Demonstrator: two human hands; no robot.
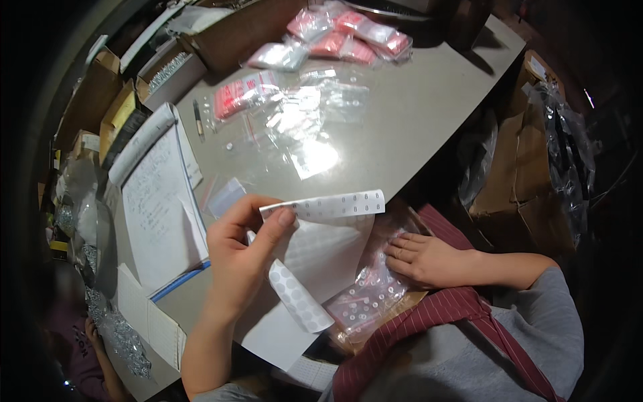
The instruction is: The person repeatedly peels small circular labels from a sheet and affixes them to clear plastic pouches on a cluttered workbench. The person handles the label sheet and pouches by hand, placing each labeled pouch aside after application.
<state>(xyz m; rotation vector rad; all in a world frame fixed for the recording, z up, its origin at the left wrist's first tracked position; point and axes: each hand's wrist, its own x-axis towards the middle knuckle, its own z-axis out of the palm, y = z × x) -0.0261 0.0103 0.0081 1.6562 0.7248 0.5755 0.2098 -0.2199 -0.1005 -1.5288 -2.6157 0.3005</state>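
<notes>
Two bare hands are in view. The left hand [238, 251] holds a white sheet of round stickers [325, 248] by its upper left corner, the thumb pressed over the front and the fingers closed behind. Rows of small printed marks run along the curled top edge, and a lower strip of the dots curls out below the hand. The right hand [418, 258] lies palm down, its fingers stretched out and close together, on a clear plastic bag [365, 298] of small, pale round pieces; this bag is near the person's maroon striped apron [415, 321], below and to the right of the sheet.

Beyond the left wrist, a handwritten notebook [157, 201] lies on the gray table [412, 127], with a pen [198, 120] near its top. Farther up are loose clear bags [301, 124], a red-and-clear packet [234, 97] and a heap of similar packets [331, 40]. Open boxes line the left side, one holding silvery parts [169, 72]; a cardboard box [512, 174] stands off to the right. At the lower left, another person's hand [94, 331] shows.
</notes>
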